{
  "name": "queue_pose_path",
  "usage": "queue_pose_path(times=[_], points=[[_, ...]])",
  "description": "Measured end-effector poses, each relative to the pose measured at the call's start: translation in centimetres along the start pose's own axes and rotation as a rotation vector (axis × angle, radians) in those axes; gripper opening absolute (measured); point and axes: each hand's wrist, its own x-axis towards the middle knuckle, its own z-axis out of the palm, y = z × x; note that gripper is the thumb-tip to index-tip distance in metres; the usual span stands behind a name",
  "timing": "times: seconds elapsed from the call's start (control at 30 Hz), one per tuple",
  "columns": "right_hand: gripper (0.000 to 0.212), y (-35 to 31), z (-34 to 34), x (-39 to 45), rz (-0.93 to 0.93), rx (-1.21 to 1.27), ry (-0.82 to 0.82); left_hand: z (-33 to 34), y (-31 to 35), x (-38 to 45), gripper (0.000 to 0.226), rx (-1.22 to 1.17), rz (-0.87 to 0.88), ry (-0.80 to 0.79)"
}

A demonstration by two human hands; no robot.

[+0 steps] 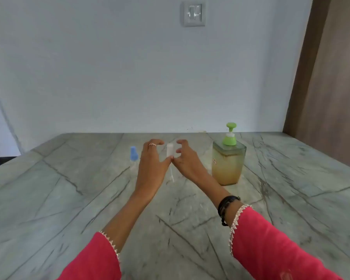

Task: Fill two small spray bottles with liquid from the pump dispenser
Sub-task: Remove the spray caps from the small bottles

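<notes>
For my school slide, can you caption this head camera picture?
Both hands, left hand and right hand, reach around a white-capped spray bottle beside the pump dispenser.

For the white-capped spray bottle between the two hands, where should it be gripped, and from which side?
Probably at the clear body below the white cap of the white-capped spray bottle, coming from the left with the left hand. It stands upright and slim, so fingers can wrap round it; this leaves the cap free for the right hand to twist off.
</notes>
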Motion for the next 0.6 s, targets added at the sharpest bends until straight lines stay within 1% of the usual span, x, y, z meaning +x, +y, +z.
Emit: queue_pose_path(times=[0.1,0.13,0.2,0.27,0.33,0.4,0.47,0.6], points=[[0.064,0.6,0.7,-0.4,0.063,-0.008,-0.036,0.1,-1.2,-0.8,0.051,0.018,-0.142,-0.071],[0.064,0.8,0.9,-0.5,0.068,0.004,-0.042,0.4,-1.8,-1.0,0.056,0.016,-0.178,-0.106],[0.058,1.5,1.2,-0.4,0.069,0.059,-0.028,0.8,-2.8,-1.1,0.066,0.008,-0.230,-0.171],[0.048,1.8,1.2,-0.4,0.046,0.089,0.011,1.2,-3.4,-0.9,0.070,0.003,-0.255,-0.213],[0.040,2.2,1.4,-0.4,0.029,0.079,0.025,1.5,-4.2,-0.7,0.068,-0.046,-0.300,-0.246],[0.033,2.5,1.5,-0.5,-0.001,0.078,0.033,1.7,-4.8,-0.7,0.063,-0.094,-0.310,-0.271],[0.029,2.8,1.6,-0.8,-0.022,0.102,0.040,1.7,-5.0,-0.8,0.056,-0.137,-0.309,-0.257],[0.032,3.2,2.1,-1.4,-0.017,0.158,0.143,1.9,-4.8,-1.1,0.046,-0.141,-0.284,-0.234]])
